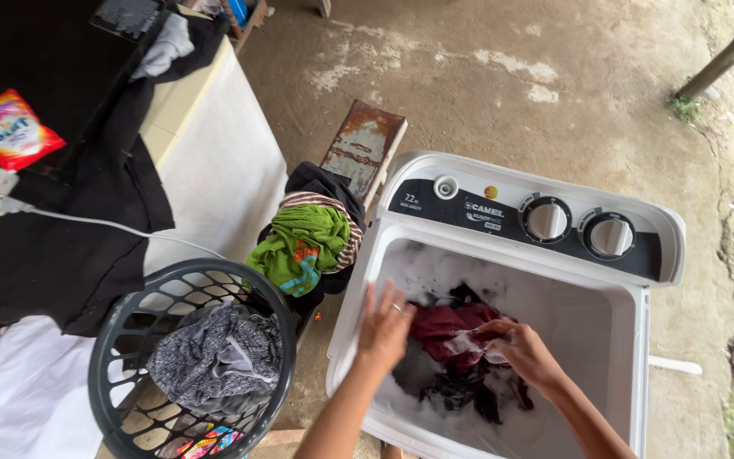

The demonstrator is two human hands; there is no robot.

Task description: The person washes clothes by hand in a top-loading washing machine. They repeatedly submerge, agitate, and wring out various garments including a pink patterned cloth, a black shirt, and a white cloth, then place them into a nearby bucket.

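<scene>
Pinching a dark red cloth (pixel 445 327) with right hand (pixel 522 351), low in the middle of the frame. Left hand (pixel 384 327) flat and open, fingers spread, resting on the wet clothes beside it. Both inside a white washing tub (pixel 588 323) full of suds; free room toward the tub's right wall. Two round dials (pixel 579 228) along the top rim. Pile of clothes (pixel 307 242) just left of the tub. Grey basket (pixel 129 340) at lower left. Bare concrete floor (pixel 486 93) above, open.
</scene>
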